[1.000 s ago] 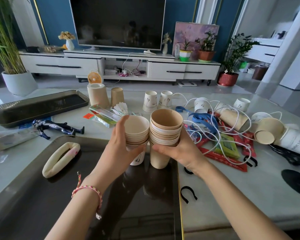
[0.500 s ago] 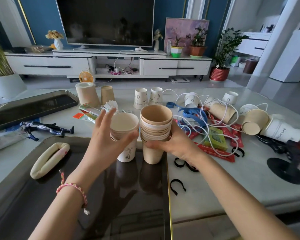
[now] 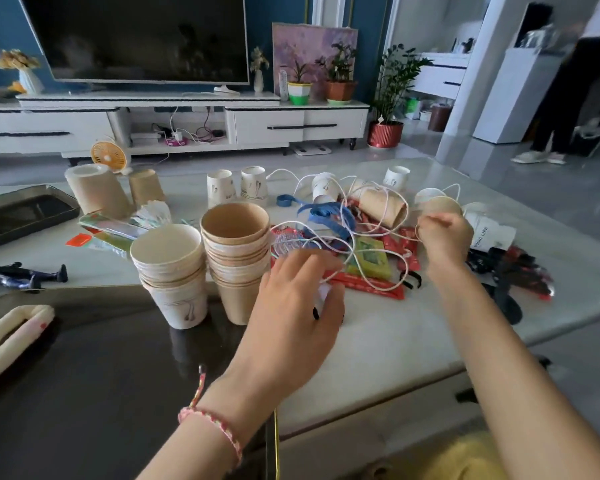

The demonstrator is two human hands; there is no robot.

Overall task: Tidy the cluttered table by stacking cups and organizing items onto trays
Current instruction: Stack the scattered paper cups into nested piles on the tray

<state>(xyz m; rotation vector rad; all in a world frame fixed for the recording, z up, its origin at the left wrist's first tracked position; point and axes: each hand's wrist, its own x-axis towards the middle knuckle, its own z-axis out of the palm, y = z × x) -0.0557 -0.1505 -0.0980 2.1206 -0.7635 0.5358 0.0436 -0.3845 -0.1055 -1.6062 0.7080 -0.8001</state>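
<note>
Right grip (image 3: 444,239) half-hides brown cup (image 3: 438,204); left grip (image 3: 293,299) blurred.

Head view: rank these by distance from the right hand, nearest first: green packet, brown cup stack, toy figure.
1. Green packet, just left of the right hand, among the white string.
2. Brown cup stack, centre of the table.
3. Toy figure, far left edge.

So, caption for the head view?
Cup stacks on the dark tray; left hand and right hand at the white cord.
</note>
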